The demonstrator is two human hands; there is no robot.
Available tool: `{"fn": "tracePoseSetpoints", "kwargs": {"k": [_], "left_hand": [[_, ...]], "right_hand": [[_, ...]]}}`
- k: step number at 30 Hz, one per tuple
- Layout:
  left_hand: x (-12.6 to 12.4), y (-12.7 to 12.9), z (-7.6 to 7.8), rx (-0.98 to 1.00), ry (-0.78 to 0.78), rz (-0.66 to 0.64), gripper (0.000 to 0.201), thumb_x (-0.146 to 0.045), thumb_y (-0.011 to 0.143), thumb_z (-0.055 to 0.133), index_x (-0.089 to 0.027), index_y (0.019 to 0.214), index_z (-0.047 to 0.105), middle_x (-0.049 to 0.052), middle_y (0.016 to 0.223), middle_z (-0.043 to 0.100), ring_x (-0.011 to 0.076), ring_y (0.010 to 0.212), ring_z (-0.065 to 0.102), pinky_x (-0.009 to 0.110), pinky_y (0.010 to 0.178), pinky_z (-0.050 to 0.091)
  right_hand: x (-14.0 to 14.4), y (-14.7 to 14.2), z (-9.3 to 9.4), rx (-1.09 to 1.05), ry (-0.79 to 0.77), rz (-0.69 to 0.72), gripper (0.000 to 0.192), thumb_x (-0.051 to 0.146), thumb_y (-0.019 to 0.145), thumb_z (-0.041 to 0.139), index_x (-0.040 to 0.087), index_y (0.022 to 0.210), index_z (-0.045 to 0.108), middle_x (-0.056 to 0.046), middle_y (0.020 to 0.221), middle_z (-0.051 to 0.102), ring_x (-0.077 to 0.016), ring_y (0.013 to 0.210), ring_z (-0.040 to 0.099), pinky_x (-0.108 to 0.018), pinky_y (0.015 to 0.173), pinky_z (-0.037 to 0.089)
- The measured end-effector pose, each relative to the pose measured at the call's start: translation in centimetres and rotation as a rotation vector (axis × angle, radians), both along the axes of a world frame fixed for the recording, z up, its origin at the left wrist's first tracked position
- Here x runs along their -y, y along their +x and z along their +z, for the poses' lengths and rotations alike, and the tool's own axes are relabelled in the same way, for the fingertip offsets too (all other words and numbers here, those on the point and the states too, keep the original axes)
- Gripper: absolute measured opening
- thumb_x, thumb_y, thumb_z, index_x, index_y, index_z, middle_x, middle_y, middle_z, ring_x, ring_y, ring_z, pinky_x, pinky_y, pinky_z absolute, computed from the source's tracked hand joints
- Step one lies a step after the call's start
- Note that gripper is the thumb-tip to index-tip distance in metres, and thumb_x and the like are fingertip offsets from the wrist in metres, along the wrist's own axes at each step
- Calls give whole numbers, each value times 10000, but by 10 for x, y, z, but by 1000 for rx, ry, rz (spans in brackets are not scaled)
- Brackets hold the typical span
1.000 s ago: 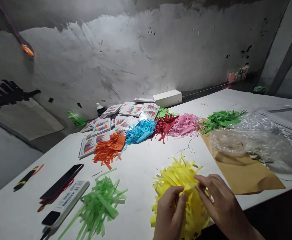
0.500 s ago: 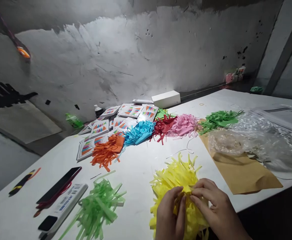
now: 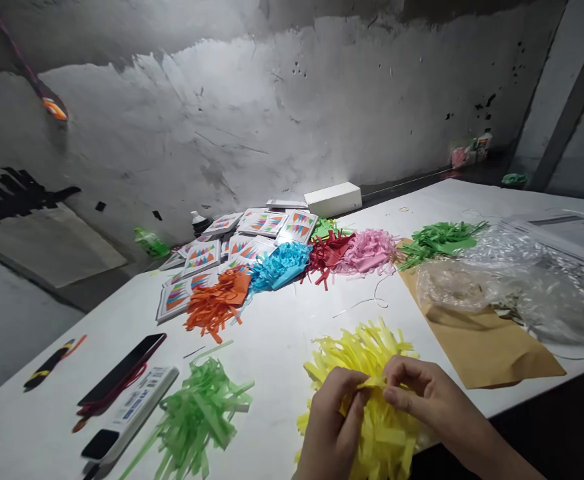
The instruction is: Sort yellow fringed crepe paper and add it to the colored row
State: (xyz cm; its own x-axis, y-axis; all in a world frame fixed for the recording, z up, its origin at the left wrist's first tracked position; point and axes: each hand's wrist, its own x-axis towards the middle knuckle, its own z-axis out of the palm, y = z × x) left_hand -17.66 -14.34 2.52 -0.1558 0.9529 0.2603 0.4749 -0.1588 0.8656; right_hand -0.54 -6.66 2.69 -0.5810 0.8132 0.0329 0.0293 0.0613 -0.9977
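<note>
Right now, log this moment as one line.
left hand: pinching yellow fringe | right hand: at same fringe | light-green fringe: on white table

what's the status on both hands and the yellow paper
Left hand and right hand pinching yellow fringed paper. Paper splayed beneath both. Light green strips apart, leftward.

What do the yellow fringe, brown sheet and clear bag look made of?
Yellow fringe: probably tissue or crepe paper, matte; thin, soft, curling strips.
Brown sheet: likely kraft paper, dull; plain tan, slightly creased.
Clear bag: thin plastic film, glossy; see-through, with wrinkles and highlights.
</note>
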Motion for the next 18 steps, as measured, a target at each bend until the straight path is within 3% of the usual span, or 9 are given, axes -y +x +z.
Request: {"fn": "tracePoseSetpoints", "kwargs": {"k": [4, 6, 8, 11, 13, 16, 18], "left_hand": [[-2, -5, 2, 38, -37, -41, 129, -279, 877, 554, -251, 895, 679, 14, 805, 690, 206, 731, 639, 319, 673, 487], [-3, -5, 2, 10, -15, -78, 134, -229, 864, 564, -260, 936, 672, 20, 842, 697, 210, 762, 650, 328, 697, 509], [-2, -3, 2, -60, 82, -47, 194, -187, 863, 564, -271, 1015, 650, 47, 968, 688, 231, 886, 649, 356, 775, 527], [1, 2, 1, -239, 332, 118, 214, -176, 891, 566, -277, 1071, 624, 76, 1088, 617, 246, 1008, 590, 396, 852, 506], [2, 6, 3, -377, 433, 173, 152, -232, 899, 602, -261, 1045, 629, 73, 1027, 606, 245, 948, 571, 401, 819, 486], [1, 10, 9, -523, 423, 110, 104, -287, 895, 628, -237, 986, 629, 48, 889, 641, 232, 829, 560, 393, 753, 448], [0, 9, 13, -553, 405, 67, 61, -208, 918, 577, -234, 947, 624, 27, 819, 668, 214, 777, 561, 380, 729, 427]], "right_hand": [[10, 0, -2, 170, 362, -157, 51, 294, 831, 544, 267, 870, 561, 10, 806, 622, -211, 774, 621, -333, 695, 482], [15, -2, -4, 216, 548, -169, 150, 237, 864, 474, 276, 977, 565, -9, 867, 652, -216, 807, 648, -349, 714, 507], [16, -4, -5, 232, 631, -148, 189, 215, 897, 414, 277, 963, 579, -10, 849, 663, -208, 783, 663, -343, 692, 519], [14, -7, -5, 246, 576, -203, 204, 255, 924, 398, 263, 839, 583, 1, 762, 657, -193, 702, 665, -316, 621, 514], [13, -9, -4, 239, 495, -218, 218, 313, 930, 416, 260, 810, 590, 1, 760, 668, -195, 707, 669, -314, 629, 517], [15, -10, 0, 191, 356, -169, 254, 394, 922, 441, 258, 794, 614, -6, 776, 695, -204, 738, 677, -306, 633, 514], [17, -10, 3, 164, 232, -138, 276, 452, 893, 485, 253, 769, 632, -5, 756, 702, -209, 729, 671, -289, 583, 487]]}}
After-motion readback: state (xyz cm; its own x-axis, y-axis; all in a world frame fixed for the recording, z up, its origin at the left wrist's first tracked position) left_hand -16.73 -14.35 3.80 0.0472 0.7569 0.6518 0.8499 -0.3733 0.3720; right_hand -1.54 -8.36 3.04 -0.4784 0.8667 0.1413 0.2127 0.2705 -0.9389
